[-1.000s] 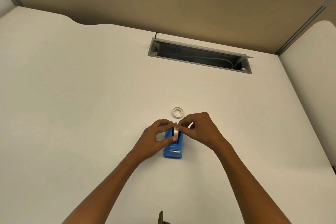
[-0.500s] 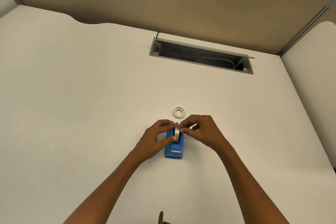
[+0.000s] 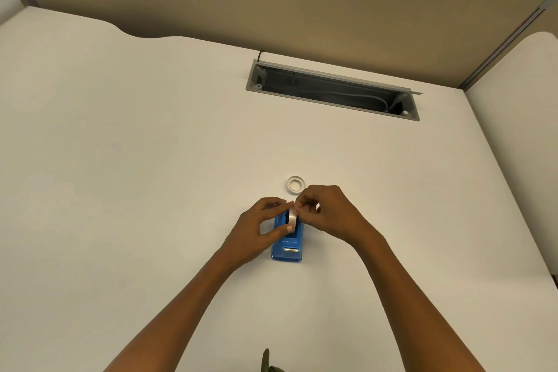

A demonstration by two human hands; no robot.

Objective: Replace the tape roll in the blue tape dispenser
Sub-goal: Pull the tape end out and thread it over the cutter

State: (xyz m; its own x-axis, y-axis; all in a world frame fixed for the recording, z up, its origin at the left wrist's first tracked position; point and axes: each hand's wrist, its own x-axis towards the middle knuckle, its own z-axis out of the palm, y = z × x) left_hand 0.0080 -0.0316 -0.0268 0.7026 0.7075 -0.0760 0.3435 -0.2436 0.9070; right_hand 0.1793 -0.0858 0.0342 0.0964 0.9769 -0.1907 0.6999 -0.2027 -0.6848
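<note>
Tape roll (image 3: 292,217) stands on its edge in the well of the blue tape dispenser (image 3: 287,243), which lies flat on the white desk (image 3: 151,160) with its cutter end toward you. Your left hand (image 3: 256,231) is curled around the roll, thumb on the near rim and fingers (image 3: 279,205) on the far rim, so it has a pinch on the roll from the left side. Your right hand (image 3: 327,211) is closed at the top far edge of the roll; it seems to pinch the loose end of the tape, but the view is too small to be sure, so I cannot tell exactly what it holds.

The roll looks not fully seated yet. Keep it upright and square to the walls of the well, and press down evenly with both hands, not on one side only, or the core may go in crooked. Check that the tape unwinds toward the cutter with the sticky side down. Hold the dispenser against the desk, because it can slide when you push.

A second ring of tape (image 3: 296,183) lies flat on the desk just beyond your hands, apart from the dispenser; probably it is the old roll, so leave it there.
</note>
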